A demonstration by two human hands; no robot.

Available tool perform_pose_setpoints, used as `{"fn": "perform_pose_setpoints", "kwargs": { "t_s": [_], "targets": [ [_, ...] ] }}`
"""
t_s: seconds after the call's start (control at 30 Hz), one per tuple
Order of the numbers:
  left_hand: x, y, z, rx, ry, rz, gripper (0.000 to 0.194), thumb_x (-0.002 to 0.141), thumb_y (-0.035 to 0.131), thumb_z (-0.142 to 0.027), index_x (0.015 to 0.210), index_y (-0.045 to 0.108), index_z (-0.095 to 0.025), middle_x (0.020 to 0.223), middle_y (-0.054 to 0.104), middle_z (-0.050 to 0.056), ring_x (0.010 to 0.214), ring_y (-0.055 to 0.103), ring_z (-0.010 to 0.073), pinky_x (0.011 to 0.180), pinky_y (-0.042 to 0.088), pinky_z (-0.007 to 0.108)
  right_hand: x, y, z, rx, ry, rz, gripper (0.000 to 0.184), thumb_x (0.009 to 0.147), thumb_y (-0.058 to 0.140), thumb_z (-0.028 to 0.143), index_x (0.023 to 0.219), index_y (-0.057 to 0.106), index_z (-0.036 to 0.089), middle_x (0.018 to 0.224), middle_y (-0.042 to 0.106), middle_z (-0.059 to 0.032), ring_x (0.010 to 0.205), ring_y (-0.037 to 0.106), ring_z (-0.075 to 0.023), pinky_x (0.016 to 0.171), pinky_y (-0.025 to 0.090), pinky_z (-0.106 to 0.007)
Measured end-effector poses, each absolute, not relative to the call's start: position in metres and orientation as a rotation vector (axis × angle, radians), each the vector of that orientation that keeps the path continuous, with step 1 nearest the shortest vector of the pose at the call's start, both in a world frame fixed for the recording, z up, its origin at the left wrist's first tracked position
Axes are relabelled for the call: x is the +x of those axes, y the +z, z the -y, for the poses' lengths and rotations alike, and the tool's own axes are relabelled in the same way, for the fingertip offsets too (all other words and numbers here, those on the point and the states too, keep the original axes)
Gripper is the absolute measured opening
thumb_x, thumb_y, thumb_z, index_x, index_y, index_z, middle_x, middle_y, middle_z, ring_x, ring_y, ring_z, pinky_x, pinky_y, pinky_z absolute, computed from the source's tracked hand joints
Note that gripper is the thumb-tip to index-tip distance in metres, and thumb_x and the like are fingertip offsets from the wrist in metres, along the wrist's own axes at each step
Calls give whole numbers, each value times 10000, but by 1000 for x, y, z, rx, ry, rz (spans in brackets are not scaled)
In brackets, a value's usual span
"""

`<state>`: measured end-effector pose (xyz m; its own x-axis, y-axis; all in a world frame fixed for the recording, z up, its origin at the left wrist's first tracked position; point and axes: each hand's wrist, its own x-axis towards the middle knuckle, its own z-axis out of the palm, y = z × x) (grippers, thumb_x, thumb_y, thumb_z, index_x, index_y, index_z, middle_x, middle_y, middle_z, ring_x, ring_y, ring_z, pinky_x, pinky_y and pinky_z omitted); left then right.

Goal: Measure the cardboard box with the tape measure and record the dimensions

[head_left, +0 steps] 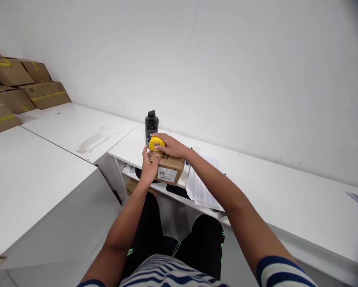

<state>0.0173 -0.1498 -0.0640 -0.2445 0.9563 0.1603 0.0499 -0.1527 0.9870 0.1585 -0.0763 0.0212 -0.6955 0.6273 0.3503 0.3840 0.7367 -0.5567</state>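
Note:
A small brown cardboard box [170, 163] with a white label [167, 174] sits at the white desk's front edge, tilted toward me. My left hand [150, 167] grips its left end, the thumb lying on top near the corner. In my right hand [173, 146] is a yellow tape measure [156, 143], held at the box's upper left edge with the fingers wrapped over it. Whether any blade is pulled out is too small to tell. Just behind the tape measure stands a black bottle [151, 123], partly hidden by it.
Printed papers [204, 187] lie right of the box, under my right forearm. A shelf [125, 172] below the desktop holds dark items. Several taped cardboard boxes [44, 95] are stacked on the far left table. A white wall [227, 79] rises behind the desk [274, 179].

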Motion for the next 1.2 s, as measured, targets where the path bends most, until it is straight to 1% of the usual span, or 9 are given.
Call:
{"fn": "perform_pose_setpoints", "kwargs": {
  "t_s": [0.13,0.23,0.33,0.43,0.6,0.8,1.0,1.1,1.2],
  "targets": [
    [19,-63,148,1269,1465,-1355,619,931,560,-335,1520,395,-238,1468,546,129,1333,549,261,1117,430,408,168,23,81,-858,479,2517,557,958,490,398,1491,426,248,1294,571,-126,1155,580,-294,1033,451,-497],
    [23,-63,146,1290,1473,-1354,562,938,545,-335,1485,460,-241,1469,557,111,1340,542,273,1125,422,420,175,24,85,-916,443,2535,550,971,479,400,1499,402,270,1280,572,-122,1125,583,-308,994,471,-497],
    [25,-63,145,1289,1499,-1358,490,930,543,-325,1406,553,-205,1434,588,121,1321,557,277,1130,419,421,182,22,92,-973,420,2510,538,973,475,400,1493,403,279,1274,578,-117,1117,586,-312,976,480,-489],
    [26,-63,145,1309,1516,-1378,434,917,550,-308,1324,622,-178,1398,614,129,1319,559,272,1158,390,415,195,21,104,-1007,401,2471,533,966,485,417,1477,424,280,1311,574,-115,1146,579,-321,984,478,-490],
    [25,-60,145,1333,1509,-1389,417,909,550,-286,1304,641,-188,1368,639,106,1297,574,263,1147,408,400,241,22,132,-1103,475,2415,530,958,515,452,1463,453,302,1363,578,-106,1172,581,-331,973,495,-487],
    [26,-58,142,1324,1496,-1419,420,907,539,-269,1302,644,-171,1338,667,100,1252,606,254,1110,448,376,293,12,160,-1153,511,2292,511,953,542,490,1431,497,316,1439,559,-82,1267,543,-322,1040,468,-497],
    [23,-65,135,1316,1523,-1390,418,903,550,-306,1292,651,-191,1326,675,92,1216,626,248,1088,469,379,297,-1,156,-1165,520,2190,534,921,586,474,1418,514,292,1425,581,-91,1275,559,-313,1072,454,-517],
    [20,-68,133,1319,1533,-1382,426,903,551,-312,1301,643,-191,1330,671,94,1223,621,247,1099,460,384,294,2,150,-1165,501,2170,556,907,607,460,1430,513,296,1465,561,-83,1339,522,-310,1114,423,-521],
    [21,-68,132,1287,1553,-1413,459,912,544,-319,1346,609,-185,1370,641,110,1258,600,254,1125,438,400,288,10,144,-1141,451,2169,549,912,601,444,1437,516,307,1460,567,-73,1337,529,-303,1125,412,-530]
  ]
}}
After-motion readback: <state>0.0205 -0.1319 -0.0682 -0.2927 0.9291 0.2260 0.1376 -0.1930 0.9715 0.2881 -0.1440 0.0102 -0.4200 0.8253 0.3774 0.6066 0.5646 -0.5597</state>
